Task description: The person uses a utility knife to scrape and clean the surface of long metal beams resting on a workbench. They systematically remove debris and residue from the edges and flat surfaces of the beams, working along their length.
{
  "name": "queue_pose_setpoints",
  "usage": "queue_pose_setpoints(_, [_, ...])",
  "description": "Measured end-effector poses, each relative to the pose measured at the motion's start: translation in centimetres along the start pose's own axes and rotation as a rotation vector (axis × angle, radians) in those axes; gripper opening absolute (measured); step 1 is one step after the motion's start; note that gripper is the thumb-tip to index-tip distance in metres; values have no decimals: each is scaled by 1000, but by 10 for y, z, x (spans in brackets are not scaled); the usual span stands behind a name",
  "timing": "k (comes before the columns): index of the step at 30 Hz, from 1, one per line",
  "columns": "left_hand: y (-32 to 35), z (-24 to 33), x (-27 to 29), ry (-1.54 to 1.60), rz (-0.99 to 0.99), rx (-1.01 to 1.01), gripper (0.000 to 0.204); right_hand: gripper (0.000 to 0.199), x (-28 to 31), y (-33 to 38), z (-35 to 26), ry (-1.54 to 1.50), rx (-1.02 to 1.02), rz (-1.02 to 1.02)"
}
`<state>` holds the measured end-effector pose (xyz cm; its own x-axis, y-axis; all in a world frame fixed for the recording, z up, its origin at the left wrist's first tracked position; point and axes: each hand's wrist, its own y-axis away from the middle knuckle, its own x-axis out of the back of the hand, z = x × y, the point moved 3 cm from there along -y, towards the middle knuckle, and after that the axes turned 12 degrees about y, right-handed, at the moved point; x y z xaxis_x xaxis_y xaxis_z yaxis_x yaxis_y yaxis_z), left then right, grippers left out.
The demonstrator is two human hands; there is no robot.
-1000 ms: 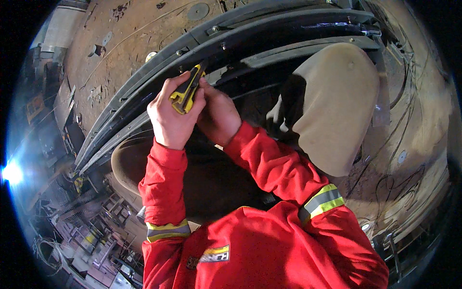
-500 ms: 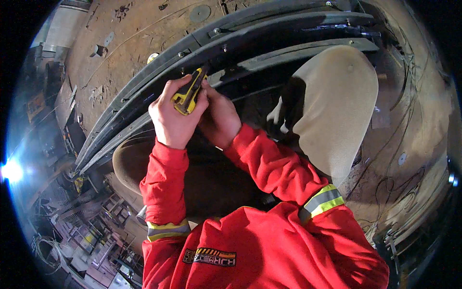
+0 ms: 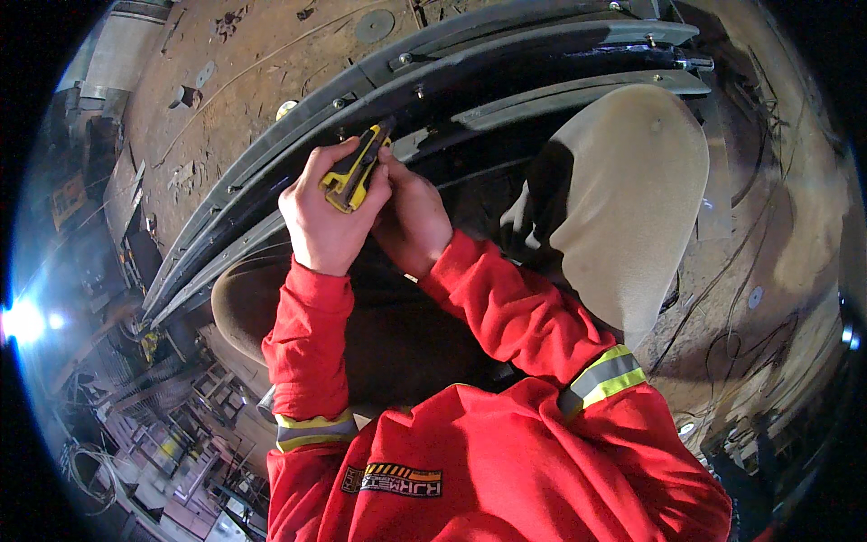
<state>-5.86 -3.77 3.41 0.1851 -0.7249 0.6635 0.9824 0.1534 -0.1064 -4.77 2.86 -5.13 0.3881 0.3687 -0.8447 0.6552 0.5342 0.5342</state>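
Observation:
My left hand [image 3: 325, 221] is closed around a yellow-and-black hand tool [image 3: 348, 181], whose exact kind I cannot make out. The tool lies aslant, its dark end pointing up and to the right at the curved dark metal bars [image 3: 506, 68]. Close against it on the right is my right hand [image 3: 417, 217], fingers curled and thumb beside the tool's upper part. Most of the right fingers are hidden behind the left hand, so what they grip does not show. Bolts [image 3: 419, 92] stand out along the bars just beyond my hands.
My bent knees [image 3: 632, 199] flank the work. Beyond the bars is a rusty brown metal surface [image 3: 262, 81] with scraps and a round disc [image 3: 375, 25]. Thin cables [image 3: 722, 280] trail at the right. Cluttered racks [image 3: 217, 388] and a bright light [image 3: 23, 322] are at the left.
Both hands and the tool stay almost in place. Light and shadow have shifted at the right, so the bars' shiny end shows more clearly. A second small bright spot appears beside the left light.

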Motion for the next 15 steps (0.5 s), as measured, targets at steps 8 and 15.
queue_pose_setpoints(8, [-1, -1, -1, -1, 3, -3, 34, 29, 2, -3, 2, -6, -5, -20])
queue_pose_setpoints(15, [-1, -2, -1, 10, 25, -28, 34, 29, -2, -2, 0, -26, 30, -26])
